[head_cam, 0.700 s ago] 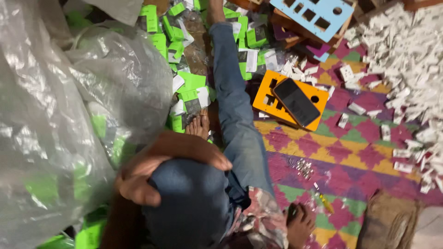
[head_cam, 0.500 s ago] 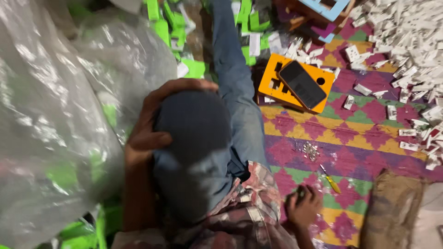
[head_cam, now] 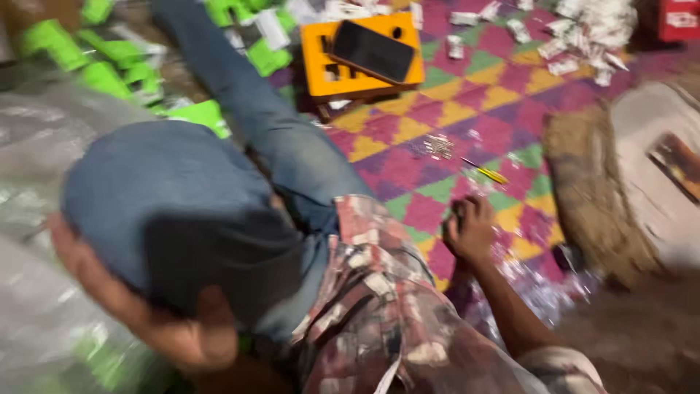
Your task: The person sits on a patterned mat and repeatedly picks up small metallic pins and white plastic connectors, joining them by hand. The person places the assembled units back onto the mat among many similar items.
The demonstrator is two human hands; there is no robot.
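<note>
The left hand (head_cam: 146,321) cups the raised knee (head_cam: 168,211) from below, at about 8 o'clock in the view; its grip is wrapped around the blue denim, thumb on the near side. The right hand (head_cam: 470,233) rests on the patterned mat (head_cam: 467,95) at about 4 o'clock from centre, fingers curled into a loose fist; blur hides whether anything lies inside it.

The other leg (head_cam: 270,124) stretches towards 12 o'clock across the floor. At 12 o'clock from the right hand lies a thin yellow tool (head_cam: 487,173), near but apart, with a small heap of metal pins (head_cam: 437,146) just at 10 o'clock of it. Further up, at 12 o'clock in the view, an orange box (head_cam: 321,73) with cut-out slots carries a dark phone (head_cam: 373,51) lying flat and tilted.

Green packets (head_cam: 109,73) are scattered at 10 to 11 o'clock, beside and partly under clear plastic bags (head_cam: 44,146) along the left edge. White packets (head_cam: 576,36) form a pile at 1 o'clock. A red box (head_cam: 679,18) sits in the top right corner. A brown sack (head_cam: 590,197) lies at 3 o'clock, beside a pale board (head_cam: 649,168).
</note>
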